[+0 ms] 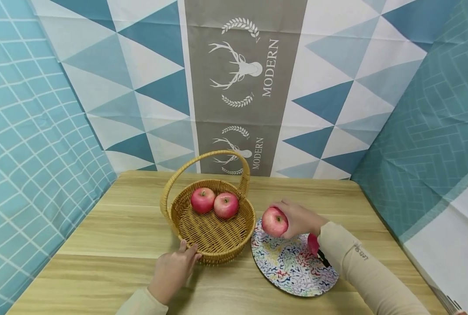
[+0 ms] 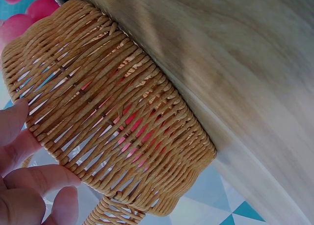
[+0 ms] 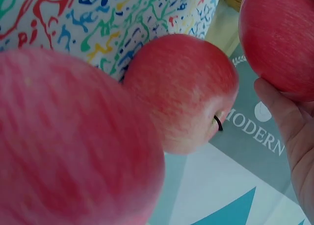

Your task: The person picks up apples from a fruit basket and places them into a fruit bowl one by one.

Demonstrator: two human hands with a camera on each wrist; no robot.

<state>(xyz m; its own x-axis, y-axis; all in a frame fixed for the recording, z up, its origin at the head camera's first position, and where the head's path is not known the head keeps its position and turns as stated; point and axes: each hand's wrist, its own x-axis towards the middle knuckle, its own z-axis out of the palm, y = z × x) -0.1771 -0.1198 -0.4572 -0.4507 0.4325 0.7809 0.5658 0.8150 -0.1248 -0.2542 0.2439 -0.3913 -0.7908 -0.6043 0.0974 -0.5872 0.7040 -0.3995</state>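
My left hand (image 1: 172, 272) (image 2: 32, 186) grips the near rim of the wicker basket (image 1: 214, 232) (image 2: 115, 110), its fingertips at the rim. Two red apples (image 1: 203, 200) (image 1: 226, 205) lie at the back inside the basket. Over the back left part of the patterned plate (image 1: 279, 264) (image 3: 93, 31), my right hand (image 1: 297, 218) (image 3: 294, 137) holds a red apple (image 1: 274, 222) (image 3: 282, 38). Two more apples (image 3: 184, 95) (image 3: 73, 146) appear at the plate in the right wrist view; the sleeve mostly hides them in the head view.
The basket's tall handle (image 1: 210, 154) arches over its left and back. The wooden table (image 1: 112, 245) meets a patterned backdrop (image 1: 246, 87) behind and blue tiled cloth (image 1: 33, 131) at the left. The plate stands just right of the basket.
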